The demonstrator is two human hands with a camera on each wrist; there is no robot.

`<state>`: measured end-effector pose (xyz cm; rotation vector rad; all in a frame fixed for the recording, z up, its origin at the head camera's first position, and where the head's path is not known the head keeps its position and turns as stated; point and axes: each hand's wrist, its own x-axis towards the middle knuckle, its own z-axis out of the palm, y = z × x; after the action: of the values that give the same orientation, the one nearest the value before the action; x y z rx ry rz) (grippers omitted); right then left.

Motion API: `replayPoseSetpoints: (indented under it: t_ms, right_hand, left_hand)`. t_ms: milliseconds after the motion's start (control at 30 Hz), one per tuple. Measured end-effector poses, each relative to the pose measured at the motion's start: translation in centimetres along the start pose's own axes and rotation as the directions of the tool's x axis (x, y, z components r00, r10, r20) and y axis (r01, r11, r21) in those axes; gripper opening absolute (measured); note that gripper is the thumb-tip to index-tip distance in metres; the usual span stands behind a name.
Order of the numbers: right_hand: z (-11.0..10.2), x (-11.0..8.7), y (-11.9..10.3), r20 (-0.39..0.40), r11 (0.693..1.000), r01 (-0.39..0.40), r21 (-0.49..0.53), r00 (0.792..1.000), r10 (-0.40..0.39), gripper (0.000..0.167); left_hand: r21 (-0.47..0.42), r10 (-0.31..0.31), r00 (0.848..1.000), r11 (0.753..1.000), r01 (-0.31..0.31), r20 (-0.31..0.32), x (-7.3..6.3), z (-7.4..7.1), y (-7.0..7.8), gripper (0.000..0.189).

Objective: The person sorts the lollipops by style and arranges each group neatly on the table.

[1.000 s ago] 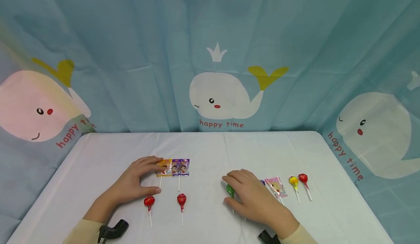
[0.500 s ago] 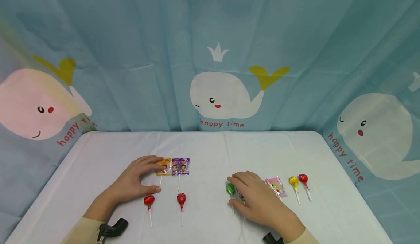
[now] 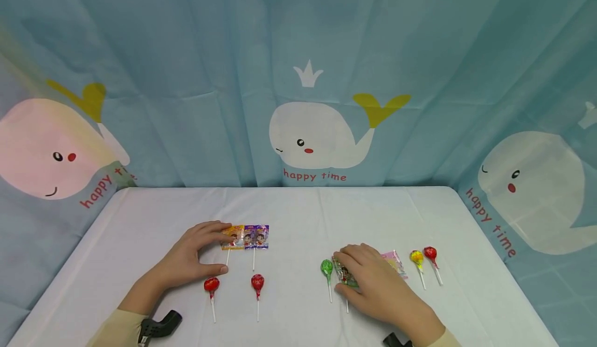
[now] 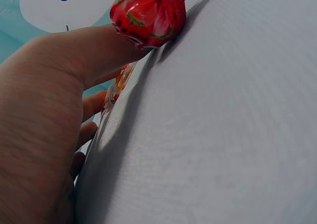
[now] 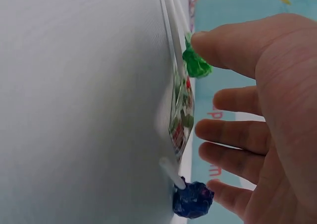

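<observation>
My left hand (image 3: pixel 191 256) lies on the table with thumb and fingers spread; its fingertips overlap the left edge of an orange flat-wrapped lollipop (image 3: pixel 237 237). Beside that is a purple flat-wrapped lollipop (image 3: pixel 260 236). A round red lollipop (image 3: pixel 211 285) lies just below the thumb, large in the left wrist view. My right hand (image 3: pixel 375 285) hovers over a green flat-wrapped lollipop (image 3: pixel 344 274), fingers apart and relaxed, holding nothing. A round green lollipop (image 3: pixel 326 267) lies left of it. In the right wrist view a blue lollipop (image 5: pixel 193 199) sits by the little finger, hidden from above.
A second red lollipop (image 3: pixel 257 282) lies at front centre-left. Right of my right hand are a partly covered pink-wrapped candy (image 3: pixel 395 262), a yellow lollipop (image 3: pixel 416 257) and another red one (image 3: pixel 430 254). A whale-print curtain (image 3: pixel 224 129) borders the white table (image 3: pixel 289 207).
My right hand has slid to the right, off the green round lollipop, uncovering the green flat-wrapped one and covering more of the pink one. My left hand has stayed in place.
</observation>
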<state>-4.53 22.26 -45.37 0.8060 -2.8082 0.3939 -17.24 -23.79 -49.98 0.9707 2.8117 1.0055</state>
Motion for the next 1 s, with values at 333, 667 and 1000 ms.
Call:
replayPoseSetpoints:
  t_ms: [333,667,1000]
  right_hand:
    - [0.0,-0.3,0.6,0.012,1.000,0.016,-0.016,1.000,-0.016,0.058]
    - [0.0,-0.4,0.8,0.015,0.999,0.032,-0.022,0.999,-0.032,0.055]
    - [-0.5,-0.8,1.2,0.025,0.999,0.035,-0.004,0.999,-0.035,0.052]
  left_hand:
    - [-0.003,-0.006,1.000,1.000,0.006,0.003,0.1,0.2,0.0,0.062]
    - [0.000,0.001,1.000,1.000,-0.001,0.005,0.0,0.3,-0.2,0.063]
    - [0.004,0.000,1.000,1.000,0.000,0.002,-0.1,0.1,-0.1,0.063]
